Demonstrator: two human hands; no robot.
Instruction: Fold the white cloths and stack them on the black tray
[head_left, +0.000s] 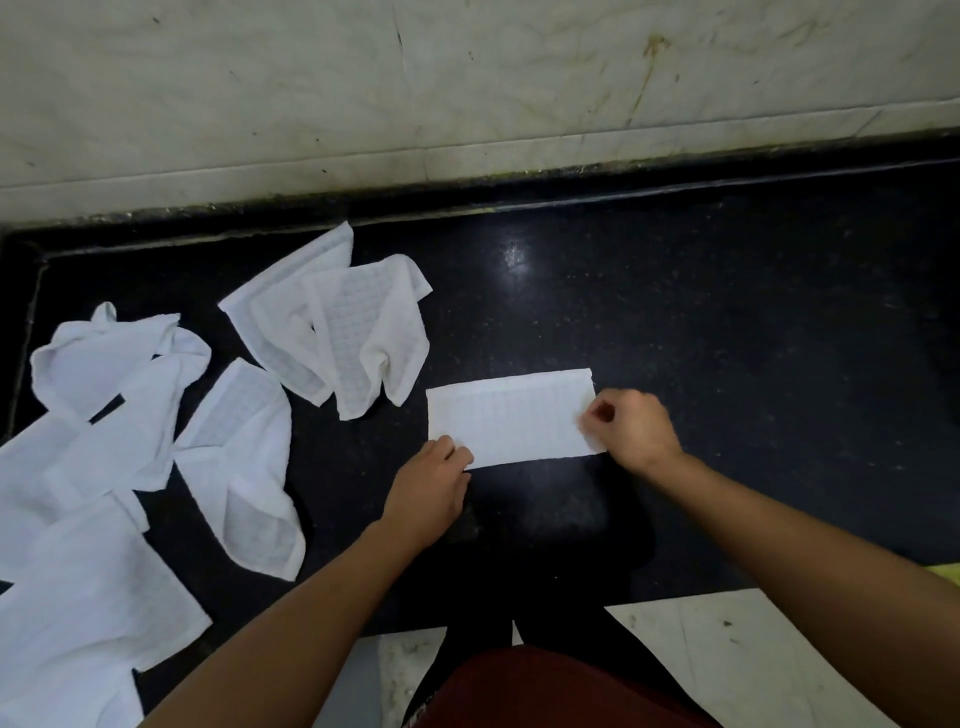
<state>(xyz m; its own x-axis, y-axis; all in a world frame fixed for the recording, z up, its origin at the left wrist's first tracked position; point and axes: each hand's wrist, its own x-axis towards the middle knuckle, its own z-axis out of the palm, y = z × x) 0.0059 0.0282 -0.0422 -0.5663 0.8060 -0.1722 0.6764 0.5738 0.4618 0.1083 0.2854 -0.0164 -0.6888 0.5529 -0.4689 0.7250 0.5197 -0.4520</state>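
Observation:
A white cloth (511, 418), folded into a long flat rectangle, lies on the black counter (701, 322) in the middle of the view. My left hand (428, 491) pinches its near left corner. My right hand (631, 428) pinches its right end with curled fingers. Several unfolded white cloths lie crumpled to the left: one pile (337, 322) just behind and left of the folded cloth, another (244, 467) nearer, and more (88, 478) along the left edge. No separate black tray can be told apart from the black surface.
A pale marble wall (467, 78) rises behind the counter's raised back lip (519, 200). The counter's front edge runs near my body, with pale floor (737, 654) below at the right. Bare black surface stretches to the right of the folded cloth.

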